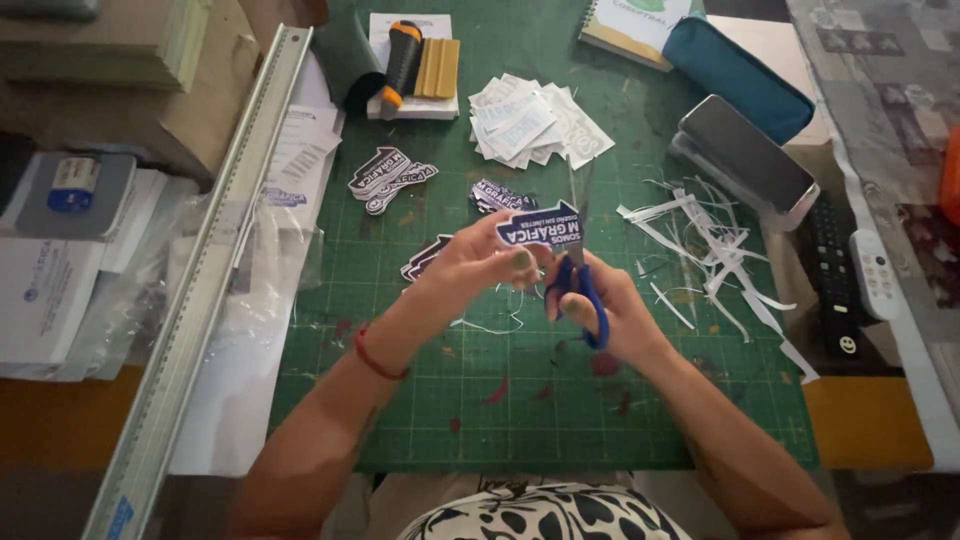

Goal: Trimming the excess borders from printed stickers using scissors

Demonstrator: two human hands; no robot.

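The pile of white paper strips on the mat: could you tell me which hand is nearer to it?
Right. The right hand, holding the blue scissors, is just left of the white paper strips; the left hand, holding the dark sticker, is farther left.

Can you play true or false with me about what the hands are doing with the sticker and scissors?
1. The right hand holds blue-handled scissors. True.
2. The left hand holds a dark blue arrow-shaped sticker. True.
3. The cutting mat is red. False: it is green.
4. The paper scraps lie left of the hands. False: they lie to the right.
5. A long metal ruler lies along the mat's left side. True.
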